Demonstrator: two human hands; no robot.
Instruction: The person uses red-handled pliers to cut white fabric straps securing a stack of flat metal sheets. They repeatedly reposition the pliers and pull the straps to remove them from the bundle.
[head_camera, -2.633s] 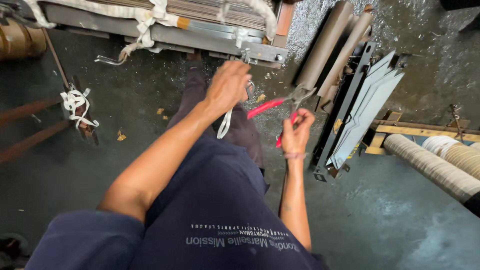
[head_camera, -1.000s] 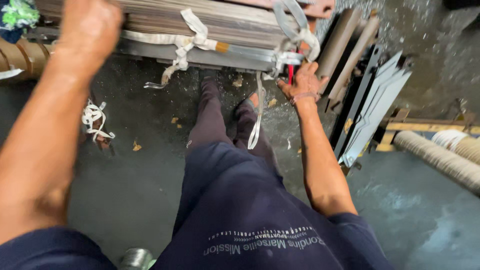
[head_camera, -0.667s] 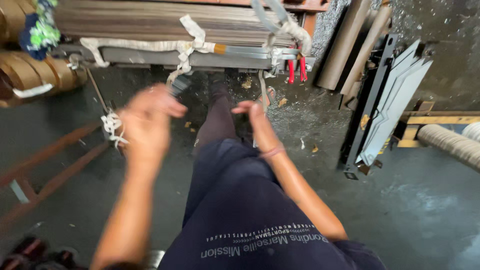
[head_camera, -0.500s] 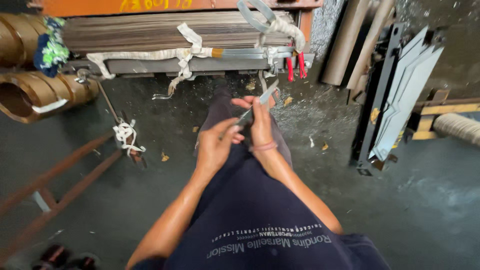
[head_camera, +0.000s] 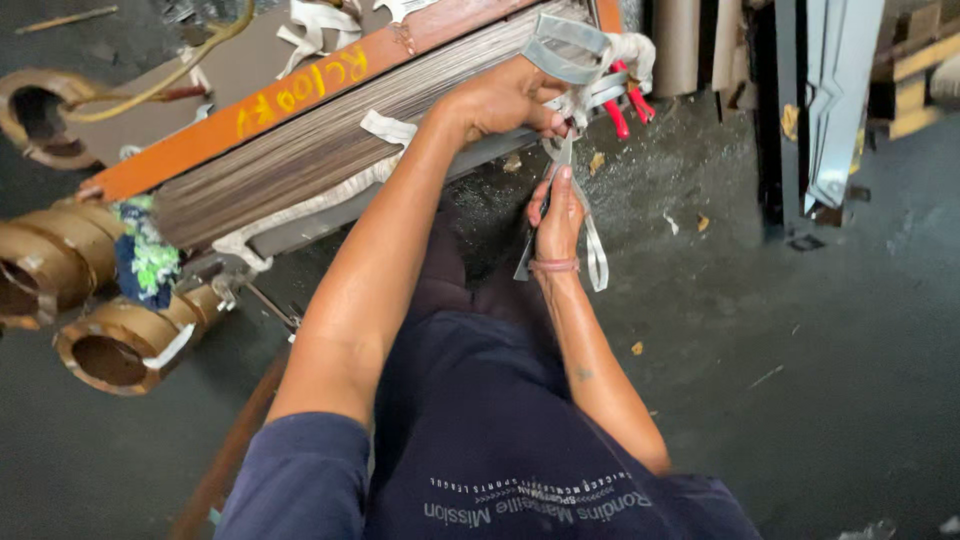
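Left hand (head_camera: 505, 98) is closed on the white cloth tie (head_camera: 580, 100) at the near corner of the stack of thin metal sheets (head_camera: 330, 140). Right hand (head_camera: 560, 215) just below pinches the hanging strap end (head_camera: 597, 262). I judge tying off the stack is the step in hand; next calls for a firm pull. Red-handled pliers (head_camera: 628, 98) sit beside the knot. Dark gritty floor (head_camera: 820, 380); brass-coloured coils (head_camera: 110, 345) at the left edge.

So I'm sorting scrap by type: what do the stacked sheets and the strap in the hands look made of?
Stacked sheets: probably thin metal, dull grey, fine layered edges. Strap: looks like flat pale webbing or banding, held by the left hand and right hand; which one is unclear.
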